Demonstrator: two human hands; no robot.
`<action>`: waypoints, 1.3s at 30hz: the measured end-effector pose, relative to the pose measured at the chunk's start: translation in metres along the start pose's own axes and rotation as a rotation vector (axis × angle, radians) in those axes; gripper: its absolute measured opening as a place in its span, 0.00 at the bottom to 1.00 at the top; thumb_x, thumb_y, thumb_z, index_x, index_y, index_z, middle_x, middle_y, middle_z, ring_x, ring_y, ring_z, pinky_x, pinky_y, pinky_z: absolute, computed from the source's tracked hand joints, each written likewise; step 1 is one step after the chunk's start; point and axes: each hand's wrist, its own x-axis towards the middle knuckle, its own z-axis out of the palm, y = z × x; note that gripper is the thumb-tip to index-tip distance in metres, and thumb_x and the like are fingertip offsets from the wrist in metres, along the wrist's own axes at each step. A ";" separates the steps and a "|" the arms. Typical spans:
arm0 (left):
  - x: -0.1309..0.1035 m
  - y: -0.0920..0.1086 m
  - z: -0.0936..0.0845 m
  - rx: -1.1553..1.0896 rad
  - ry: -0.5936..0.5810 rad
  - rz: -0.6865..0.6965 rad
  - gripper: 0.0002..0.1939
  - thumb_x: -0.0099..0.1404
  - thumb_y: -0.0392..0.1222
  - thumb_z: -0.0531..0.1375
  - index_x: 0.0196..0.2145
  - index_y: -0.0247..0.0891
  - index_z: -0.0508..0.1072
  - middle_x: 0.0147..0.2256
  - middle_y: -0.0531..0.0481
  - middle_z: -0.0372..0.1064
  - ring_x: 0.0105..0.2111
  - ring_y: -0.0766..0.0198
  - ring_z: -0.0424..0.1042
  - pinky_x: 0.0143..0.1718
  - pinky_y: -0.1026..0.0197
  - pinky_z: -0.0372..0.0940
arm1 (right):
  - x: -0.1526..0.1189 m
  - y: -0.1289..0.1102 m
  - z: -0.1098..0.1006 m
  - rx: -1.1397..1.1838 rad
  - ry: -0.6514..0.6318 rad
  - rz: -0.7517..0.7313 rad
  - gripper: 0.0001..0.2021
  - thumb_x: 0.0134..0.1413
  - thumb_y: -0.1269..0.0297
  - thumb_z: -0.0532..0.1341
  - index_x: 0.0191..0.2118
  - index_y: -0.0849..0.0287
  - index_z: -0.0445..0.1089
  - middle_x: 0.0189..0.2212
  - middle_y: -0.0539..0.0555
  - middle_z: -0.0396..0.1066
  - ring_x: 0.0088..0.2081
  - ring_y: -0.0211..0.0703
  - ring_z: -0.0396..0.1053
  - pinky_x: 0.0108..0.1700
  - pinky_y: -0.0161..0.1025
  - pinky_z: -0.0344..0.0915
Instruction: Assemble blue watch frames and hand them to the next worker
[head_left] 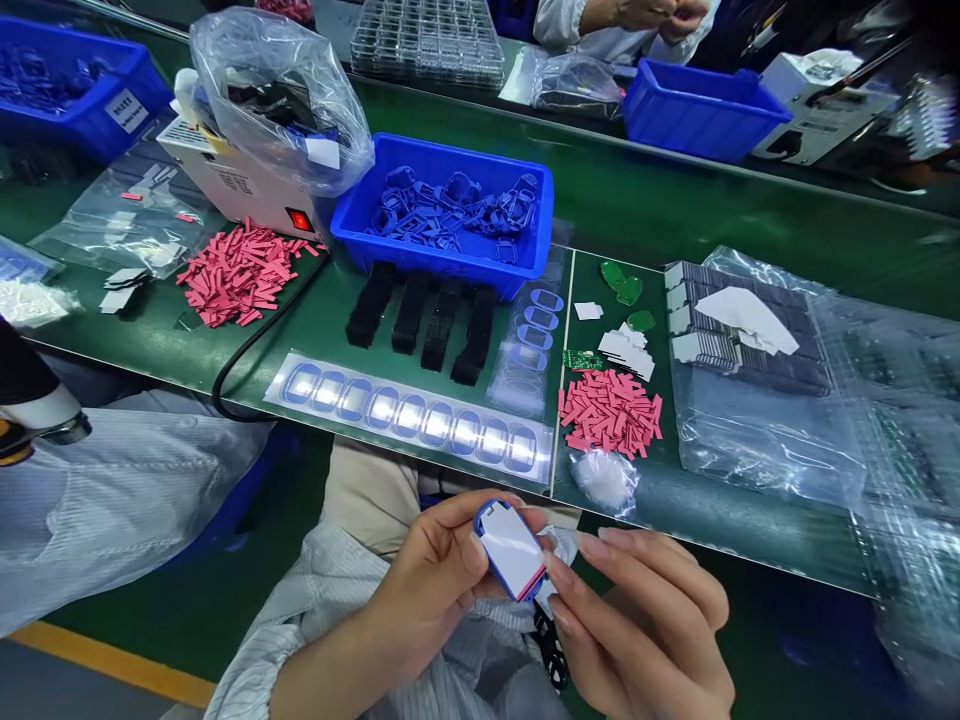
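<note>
My left hand holds a small blue plastic case in front of my lap, its thumb along the left edge. A white flat piece covers most of the case's face, and a narrow pink strip lies along its lower end. At that end my right hand pinches the case's corner with thumb and index finger, the other fingers held away. On the table just beyond are a pile of pink strips, white cards and a small clear bag.
A blue bin of blue case parts stands behind black straps. A sheet of oval clear stickers lies at the table's edge. At right are stacked grey pieces on plastic. A cable hangs over the edge. Co-workers sit left and opposite.
</note>
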 end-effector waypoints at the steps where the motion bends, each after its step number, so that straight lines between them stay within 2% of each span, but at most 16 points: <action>1: 0.000 0.000 0.000 0.005 0.000 0.001 0.14 0.53 0.45 0.68 0.39 0.42 0.79 0.39 0.52 0.80 0.38 0.67 0.78 0.37 0.71 0.71 | 0.003 -0.001 0.002 -0.044 0.039 -0.089 0.14 0.46 0.72 0.67 0.40 0.50 0.75 0.43 0.48 0.72 0.41 0.47 0.67 0.41 0.45 0.67; 3: -0.001 0.000 0.000 0.010 0.004 0.007 0.15 0.52 0.46 0.68 0.39 0.42 0.79 0.39 0.51 0.80 0.37 0.68 0.78 0.38 0.71 0.71 | 0.010 -0.002 0.005 -0.102 0.082 -0.211 0.10 0.47 0.72 0.64 0.38 0.56 0.76 0.44 0.51 0.71 0.40 0.47 0.66 0.39 0.46 0.67; 4: -0.001 -0.001 0.000 0.012 0.009 0.014 0.15 0.52 0.46 0.68 0.39 0.42 0.79 0.39 0.51 0.80 0.37 0.68 0.78 0.38 0.71 0.70 | 0.012 -0.003 0.006 -0.092 0.072 -0.198 0.11 0.48 0.73 0.64 0.39 0.58 0.76 0.44 0.52 0.71 0.41 0.48 0.67 0.39 0.46 0.66; 7: -0.001 -0.001 0.001 0.021 0.029 0.035 0.15 0.51 0.46 0.69 0.38 0.42 0.80 0.39 0.51 0.80 0.37 0.69 0.77 0.39 0.72 0.69 | 0.013 -0.009 0.011 0.020 0.029 -0.043 0.15 0.51 0.72 0.62 0.46 0.58 0.73 0.45 0.55 0.71 0.44 0.52 0.67 0.39 0.50 0.66; 9: 0.000 -0.002 0.001 0.030 0.047 0.055 0.16 0.50 0.47 0.70 0.38 0.42 0.80 0.38 0.51 0.80 0.37 0.69 0.77 0.38 0.73 0.68 | 0.013 -0.013 0.016 0.137 0.053 0.089 0.16 0.54 0.67 0.62 0.50 0.57 0.71 0.46 0.57 0.70 0.45 0.54 0.67 0.41 0.53 0.66; 11: 0.002 -0.003 0.001 0.036 0.055 0.079 0.17 0.48 0.47 0.70 0.37 0.43 0.80 0.36 0.52 0.80 0.35 0.70 0.77 0.37 0.74 0.67 | 0.014 -0.017 0.022 0.230 0.094 0.188 0.17 0.54 0.63 0.63 0.50 0.57 0.71 0.46 0.58 0.71 0.45 0.56 0.67 0.42 0.55 0.66; 14: 0.002 -0.005 0.001 0.046 0.062 0.102 0.18 0.47 0.48 0.71 0.37 0.44 0.80 0.37 0.53 0.80 0.37 0.69 0.77 0.39 0.73 0.66 | 0.016 -0.022 0.029 0.277 0.130 0.259 0.17 0.51 0.62 0.66 0.48 0.55 0.72 0.44 0.58 0.72 0.45 0.55 0.68 0.42 0.55 0.66; 17: 0.002 -0.006 0.001 0.051 0.063 0.129 0.18 0.47 0.48 0.71 0.38 0.45 0.80 0.39 0.53 0.80 0.40 0.68 0.77 0.42 0.72 0.66 | 0.018 -0.023 0.032 0.296 0.147 0.276 0.15 0.50 0.63 0.66 0.46 0.54 0.73 0.43 0.57 0.73 0.44 0.55 0.69 0.42 0.54 0.65; 28: 0.002 -0.012 0.003 0.061 0.033 0.262 0.16 0.48 0.50 0.70 0.37 0.48 0.80 0.36 0.56 0.79 0.37 0.70 0.76 0.40 0.73 0.66 | 0.016 -0.023 0.040 0.442 0.116 0.320 0.18 0.53 0.61 0.65 0.51 0.52 0.70 0.44 0.57 0.73 0.48 0.54 0.67 0.42 0.52 0.68; 31: 0.003 -0.014 0.000 0.077 0.039 0.289 0.17 0.49 0.52 0.69 0.38 0.49 0.79 0.38 0.55 0.79 0.42 0.68 0.75 0.43 0.73 0.65 | 0.017 -0.023 0.044 0.447 0.127 0.311 0.18 0.54 0.60 0.64 0.51 0.52 0.70 0.43 0.57 0.73 0.47 0.53 0.68 0.42 0.52 0.68; 35: 0.004 -0.008 -0.011 0.268 0.009 0.366 0.16 0.55 0.53 0.64 0.42 0.52 0.77 0.45 0.52 0.77 0.52 0.60 0.69 0.53 0.62 0.62 | 0.018 -0.019 0.043 0.402 0.124 0.270 0.16 0.54 0.61 0.63 0.50 0.52 0.71 0.43 0.57 0.73 0.46 0.52 0.67 0.43 0.52 0.67; 37: 0.002 0.000 -0.018 0.508 -0.021 0.483 0.18 0.59 0.52 0.61 0.47 0.51 0.75 0.50 0.49 0.74 0.57 0.56 0.64 0.58 0.56 0.56 | 0.018 -0.015 0.041 0.339 0.100 0.236 0.16 0.54 0.63 0.64 0.50 0.52 0.71 0.44 0.56 0.73 0.46 0.53 0.67 0.46 0.54 0.65; 39: -0.001 0.010 -0.021 0.768 -0.027 0.620 0.18 0.59 0.49 0.63 0.47 0.49 0.76 0.52 0.47 0.72 0.59 0.54 0.60 0.63 0.52 0.46 | 0.016 -0.010 0.038 0.268 0.057 0.198 0.17 0.53 0.65 0.64 0.50 0.52 0.70 0.44 0.56 0.73 0.47 0.54 0.67 0.50 0.58 0.61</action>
